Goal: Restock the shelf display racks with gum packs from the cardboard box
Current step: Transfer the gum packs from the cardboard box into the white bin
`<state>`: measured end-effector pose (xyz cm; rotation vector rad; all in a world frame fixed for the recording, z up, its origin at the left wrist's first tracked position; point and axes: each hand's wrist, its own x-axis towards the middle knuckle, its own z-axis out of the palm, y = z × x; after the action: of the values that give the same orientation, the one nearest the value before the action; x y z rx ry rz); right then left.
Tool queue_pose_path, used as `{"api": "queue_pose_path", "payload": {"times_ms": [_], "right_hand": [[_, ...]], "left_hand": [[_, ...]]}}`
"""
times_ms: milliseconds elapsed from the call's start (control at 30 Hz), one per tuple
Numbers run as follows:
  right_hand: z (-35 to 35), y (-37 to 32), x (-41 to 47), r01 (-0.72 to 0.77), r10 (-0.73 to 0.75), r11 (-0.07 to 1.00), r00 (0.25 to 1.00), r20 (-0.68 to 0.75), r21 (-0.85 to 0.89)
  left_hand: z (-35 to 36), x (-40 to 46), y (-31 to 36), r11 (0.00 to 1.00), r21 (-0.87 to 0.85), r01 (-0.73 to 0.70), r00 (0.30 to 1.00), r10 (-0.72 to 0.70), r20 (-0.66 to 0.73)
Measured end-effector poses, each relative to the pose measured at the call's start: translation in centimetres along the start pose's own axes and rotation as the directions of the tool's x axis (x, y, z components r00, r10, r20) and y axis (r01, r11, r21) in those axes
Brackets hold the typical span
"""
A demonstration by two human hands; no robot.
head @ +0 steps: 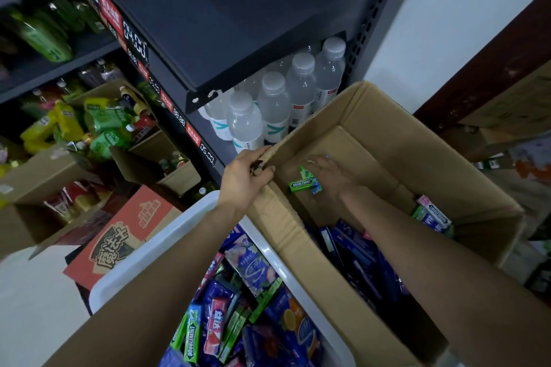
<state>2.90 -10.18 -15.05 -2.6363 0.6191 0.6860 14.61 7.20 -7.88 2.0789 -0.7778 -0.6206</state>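
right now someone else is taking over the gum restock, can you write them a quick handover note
Left hand: fingers curled over the near corner edge of the cardboard box, holding the flap.
Right hand: reaching inside the box, at the green Doublemint pack; it is blurred, so whether it grips the pack cannot be told.
More gum packs lie along the box bottom, a few at its right wall.
The white bin beside the box holds mixed gum packs too.
Done: no gum display rack is in view, so progress there is unknown.
Left: lift packs out of the box and load the racks.
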Motion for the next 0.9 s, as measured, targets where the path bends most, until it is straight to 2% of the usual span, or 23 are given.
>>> {"api": "queue_pose_path", "payload": {"times_ms": [200,300,433,733,833,900], "right_hand": [[-0.6,0.0,-0.5,-0.119,0.116,0.993,0.990,-0.083,-0.026],[-0.4,-0.1,-0.9,-0.169,0.180,0.979,0.979,-0.099,0.111],[-0.3,-0.1,-0.9,-0.222,0.277,0.910,0.954,-0.115,0.351],[-0.3,-0.1,-2.0,-0.229,0.275,0.910,0.957,-0.089,0.345],[-0.1,0.3,-3.2,-0.249,0.313,0.878,0.945,-0.096,0.409],[-0.2,0.3,-4.0,-0.219,0.324,0.857,0.933,-0.158,0.467]], "left_hand": [[0.1,0.1,-0.1,1.000,-0.011,0.008,1.000,-0.008,-0.015],[0.2,0.1,-0.2,1.000,-0.015,-0.002,1.000,0.001,-0.022],[0.2,0.1,-0.2,1.000,-0.018,0.004,1.000,-0.004,-0.026],[0.4,0.0,0.0,0.999,-0.030,0.022,0.999,-0.023,-0.032],[0.4,-0.1,0.1,0.999,-0.038,0.024,0.999,-0.026,-0.033],[0.3,-0.1,0.2,0.999,-0.044,0.024,0.999,-0.026,-0.035]]}}
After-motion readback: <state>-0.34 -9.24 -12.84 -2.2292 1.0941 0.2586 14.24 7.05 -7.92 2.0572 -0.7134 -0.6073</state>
